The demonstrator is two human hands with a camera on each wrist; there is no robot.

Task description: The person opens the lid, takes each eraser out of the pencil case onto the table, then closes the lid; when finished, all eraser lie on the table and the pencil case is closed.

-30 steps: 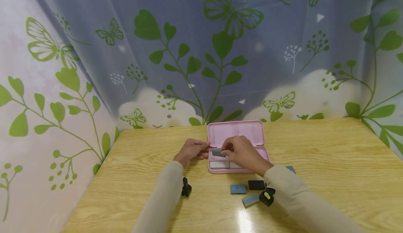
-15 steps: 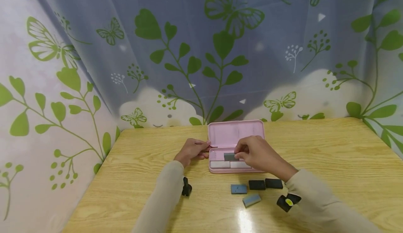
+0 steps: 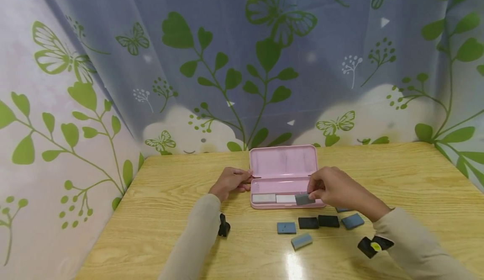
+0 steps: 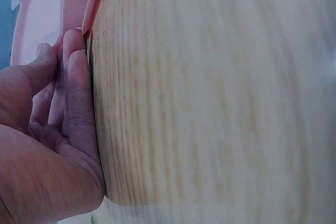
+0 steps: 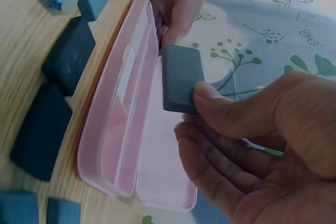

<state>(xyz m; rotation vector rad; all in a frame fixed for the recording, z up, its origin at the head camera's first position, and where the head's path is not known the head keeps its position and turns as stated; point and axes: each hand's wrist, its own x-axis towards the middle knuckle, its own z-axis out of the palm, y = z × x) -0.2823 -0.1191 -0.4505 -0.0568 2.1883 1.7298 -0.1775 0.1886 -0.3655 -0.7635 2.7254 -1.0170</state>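
Observation:
A pink pencil case [image 3: 283, 162] lies with its lid raised. My left hand [image 3: 228, 181] holds its left side by the hinge, thumb and fingertips at the lid's edge in the left wrist view. My right hand [image 3: 336, 187] pinches a dark grey eraser [image 5: 181, 77] by one end between thumb and fingers, over the right part of the case's front compartment. Two white erasers [image 3: 264, 198] lie end to end in that compartment. The rear compartment [image 3: 281, 185] shows bare pink between the hands. Curled fingers hide the case's right end in the head view.
In front of the case lie two black erasers [image 3: 308, 223], several blue erasers [image 3: 286, 228] and a paler blue one [image 3: 301, 241] lying at a slant. The wooden table [image 3: 181, 170] meets a leaf-patterned curtain [image 3: 223, 82] behind the case.
My right hand has carried the grey eraser rightward, from the rear compartment's left part to over the front compartment's right part. More blue erasers show as the arm moved aside. The left hand stays put.

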